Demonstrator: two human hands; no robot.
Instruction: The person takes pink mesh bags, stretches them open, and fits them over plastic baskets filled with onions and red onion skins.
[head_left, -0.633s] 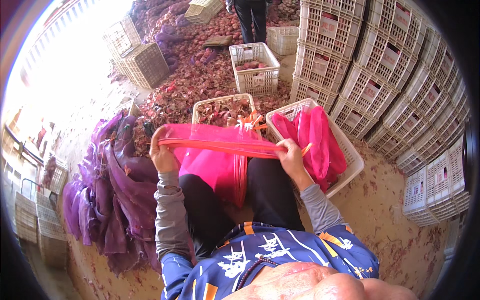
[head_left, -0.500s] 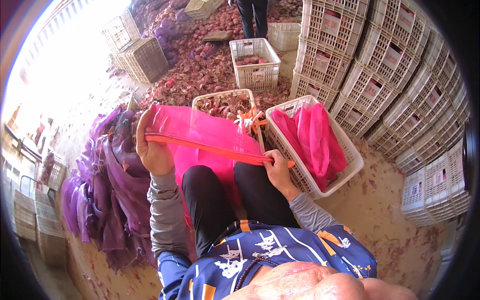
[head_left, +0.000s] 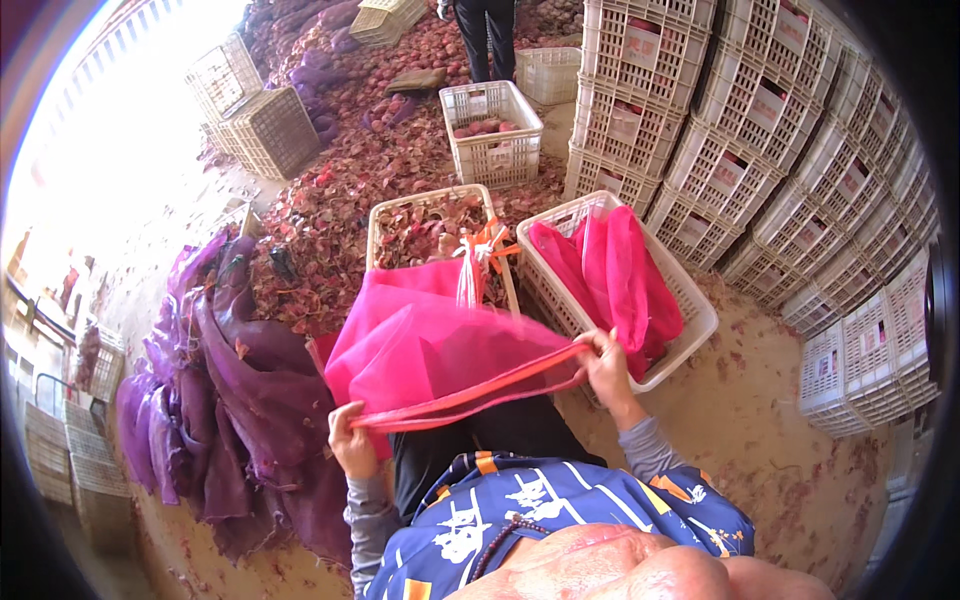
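A bright pink mesh bag (head_left: 440,345) is stretched across my lap, its orange-edged mouth facing me. My left hand (head_left: 352,440) is closed on one end of that edge, and my right hand (head_left: 608,372) pinches the other end. Beyond the bag, a white crate (head_left: 376,225) of dry onion skins is partly covered by the mesh. White and orange ties (head_left: 485,248) hang over that crate's right side. Just past my right hand stands another white crate (head_left: 690,345) with folded pink mesh bags (head_left: 625,285) in it.
Purple mesh bags (head_left: 225,400) lie heaped at left. Stacked white crates (head_left: 735,170) rise at right. Ahead are a crate of onions (head_left: 492,140), loose skins (head_left: 400,165) on the floor and a large onion pile (head_left: 430,55). A person in dark trousers (head_left: 485,35) stands there.
Both hands have come nearer my body, the left one dropping most and moving right. The bag's edge has swung toward me, and the mesh now billows over my lap.
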